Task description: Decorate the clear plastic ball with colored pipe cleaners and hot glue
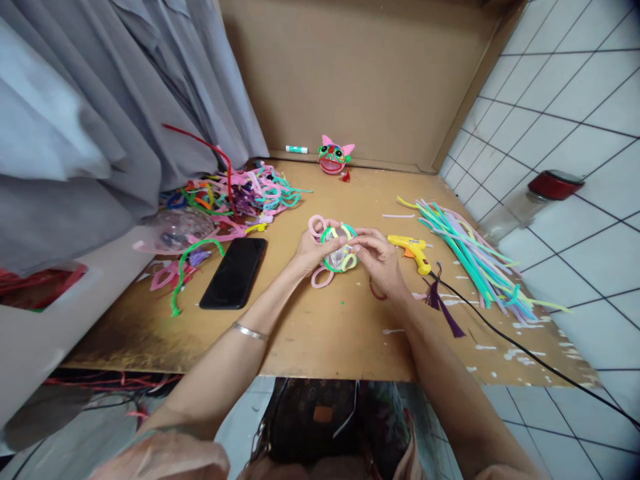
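Note:
Between my two hands, over the middle of the table, is a round clear craft piece (341, 259) wrapped in green and yellow pipe cleaner, with pink pipe-cleaner loops on its left side. My left hand (313, 248) grips it from the left, thumb across its front. From the right, my right hand (376, 257) has thumb and fingers pinched together at the piece's edge; whatever small part lies between the fingertips is hidden. Just beyond the right hand lies a yellow hot glue gun (413, 250) with a black cord.
A finished-looking pink-eared animal head (335, 157) and a glue stick (297, 149) stand at the back. Left are a heap of pipe cleaners (250, 190) and a black phone (234, 274). Right lie straight pipe cleaners (473, 257), a purple tassel (443, 308) and a red-lidded jar (525, 207).

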Motion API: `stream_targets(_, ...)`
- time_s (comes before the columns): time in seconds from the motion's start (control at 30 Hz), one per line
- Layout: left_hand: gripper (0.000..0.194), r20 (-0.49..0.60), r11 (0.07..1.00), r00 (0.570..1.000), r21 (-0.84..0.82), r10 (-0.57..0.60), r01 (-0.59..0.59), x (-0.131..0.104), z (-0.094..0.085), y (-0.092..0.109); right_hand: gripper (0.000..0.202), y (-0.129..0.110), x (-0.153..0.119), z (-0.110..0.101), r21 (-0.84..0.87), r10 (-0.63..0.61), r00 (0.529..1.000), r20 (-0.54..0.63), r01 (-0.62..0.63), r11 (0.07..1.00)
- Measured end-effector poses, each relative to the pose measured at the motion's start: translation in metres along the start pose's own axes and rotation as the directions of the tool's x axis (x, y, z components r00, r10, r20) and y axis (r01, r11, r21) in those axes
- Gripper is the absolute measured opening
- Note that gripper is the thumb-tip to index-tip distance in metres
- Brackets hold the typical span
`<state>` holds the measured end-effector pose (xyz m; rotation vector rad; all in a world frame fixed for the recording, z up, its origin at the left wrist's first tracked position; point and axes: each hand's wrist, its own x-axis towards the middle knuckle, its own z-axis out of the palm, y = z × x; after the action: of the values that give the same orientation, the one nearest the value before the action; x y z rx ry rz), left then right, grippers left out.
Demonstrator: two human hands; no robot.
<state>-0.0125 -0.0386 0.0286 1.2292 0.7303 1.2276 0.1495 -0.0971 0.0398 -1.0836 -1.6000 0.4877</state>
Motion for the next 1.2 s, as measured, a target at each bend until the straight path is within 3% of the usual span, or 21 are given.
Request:
stream_targets(0.47, 0.053, 0.007, 0.998, 0.999, 0.047, 0.041, -0.041, -0.001, 0.004, 0.005, 0.026, -0.001, 0.013, 0.008, 0.132, 0.168, 0.981, -0.095, -0.155, 0.979)
stream_targets(0.9, 0.052, 0.007, 1.0, 1.0, 0.012, 0.016, -0.016, -0.001, 0.004, 0.005, 0.026, -0.003, 0.029, -0.002, 0.21, 0.306, 0.952, 0.01, -0.301, 0.93)
stream_targets(1.2, 0.05, 0.014, 0.999, 1.0, 0.022, 0.026, -0.027, -0.001, 0.003, 0.006, 0.022, 0.001, 0.031, -0.001, 0.294, 0.335, 0.941, 0.04, -0.332, 0.896)
